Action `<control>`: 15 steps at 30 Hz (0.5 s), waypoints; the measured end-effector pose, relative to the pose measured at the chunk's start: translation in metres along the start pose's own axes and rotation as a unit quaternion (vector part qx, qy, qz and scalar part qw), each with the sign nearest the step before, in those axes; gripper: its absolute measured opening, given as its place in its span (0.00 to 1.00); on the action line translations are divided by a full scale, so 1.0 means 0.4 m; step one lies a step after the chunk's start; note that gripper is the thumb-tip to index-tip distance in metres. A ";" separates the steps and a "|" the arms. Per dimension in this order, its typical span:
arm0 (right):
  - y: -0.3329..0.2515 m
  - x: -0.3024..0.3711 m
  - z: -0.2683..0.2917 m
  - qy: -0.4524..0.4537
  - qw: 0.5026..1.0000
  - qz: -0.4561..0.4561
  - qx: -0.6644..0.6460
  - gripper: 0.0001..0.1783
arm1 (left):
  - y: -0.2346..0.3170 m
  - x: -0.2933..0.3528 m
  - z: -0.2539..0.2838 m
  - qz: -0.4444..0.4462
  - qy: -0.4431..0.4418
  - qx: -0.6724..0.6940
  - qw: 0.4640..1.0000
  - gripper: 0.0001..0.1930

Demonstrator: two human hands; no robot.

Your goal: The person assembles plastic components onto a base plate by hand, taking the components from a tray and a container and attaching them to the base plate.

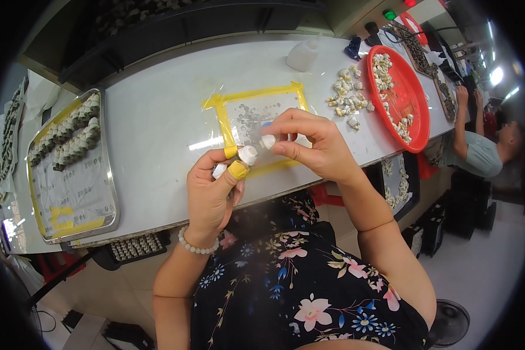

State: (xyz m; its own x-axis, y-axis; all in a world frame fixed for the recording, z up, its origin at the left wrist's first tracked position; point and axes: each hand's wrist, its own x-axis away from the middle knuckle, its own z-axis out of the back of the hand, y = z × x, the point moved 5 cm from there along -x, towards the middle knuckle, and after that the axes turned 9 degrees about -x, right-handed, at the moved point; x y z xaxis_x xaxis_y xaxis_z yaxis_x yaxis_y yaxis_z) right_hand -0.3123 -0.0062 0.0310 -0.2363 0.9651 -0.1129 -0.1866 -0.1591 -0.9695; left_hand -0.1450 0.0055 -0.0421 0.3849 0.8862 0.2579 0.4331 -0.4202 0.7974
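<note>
My left hand (207, 189) is closed round a small white rounded piece (247, 154), held between the thumb and index finger. Yellow tape wraps those two fingertips, and something white shows lower among the fingers. Just to the right, my right hand (318, 143) pinches another small white piece (268, 141) between thumb and fingertips, close to the first but apart from it. A small bit of blue shows by the right fingers. Both hands are above the near side of a yellow-taped rectangle (220, 119) on the white table, its surface marked with grey spots.
At the right, a red round tray (421, 125) holds white-and-yellowish pieces, with a loose pile (347, 93) beside it. A translucent bottle (303, 55) stands at the back. On the left, a metal tray (112, 192) carries rows of greyish pieces. A co-worker (478, 149) works farther right.
</note>
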 end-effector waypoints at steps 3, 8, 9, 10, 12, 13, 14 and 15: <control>-0.008 0.002 -0.010 -0.012 1.000 0.014 -0.021 0.13 | 0.004 -0.002 -0.007 0.010 0.012 0.013 1.000 0.11; -0.018 -0.004 -0.016 -0.029 1.000 0.010 -0.005 0.14 | 0.002 -0.001 -0.003 0.010 0.015 -0.001 1.000 0.10; -0.021 -0.004 -0.018 -0.041 0.999 0.024 0.007 0.14 | 0.000 0.000 -0.003 0.009 0.019 -0.011 1.000 0.09; -0.020 -0.003 -0.017 -0.041 0.999 0.023 0.007 0.14 | -0.004 0.000 -0.003 0.010 0.018 -0.011 1.000 0.09; -0.023 -0.001 -0.019 -0.057 0.997 0.041 0.030 0.15 | -0.008 0.001 -0.005 -0.011 0.015 -0.037 0.999 0.07; -0.019 0.002 -0.018 -0.056 0.997 0.041 0.030 0.15 | -0.010 0.002 -0.005 -0.010 0.013 -0.037 0.999 0.07; -0.012 0.005 -0.020 -0.057 0.997 0.047 0.024 0.15 | -0.011 0.004 -0.005 -0.011 0.016 -0.048 0.999 0.06; -0.008 0.007 -0.019 -0.057 0.997 0.054 0.019 0.15 | -0.010 0.003 -0.006 -0.012 0.016 -0.058 0.998 0.06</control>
State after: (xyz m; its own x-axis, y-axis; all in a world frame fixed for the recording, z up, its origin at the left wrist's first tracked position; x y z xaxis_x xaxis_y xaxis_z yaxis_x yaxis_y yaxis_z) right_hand -0.3053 -0.0013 0.0321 -0.3629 0.9125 -0.1888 -0.1899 -0.2708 -0.9437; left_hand -0.1482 0.0087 -0.0435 0.3491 0.9020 0.2539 0.3440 -0.3754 0.8607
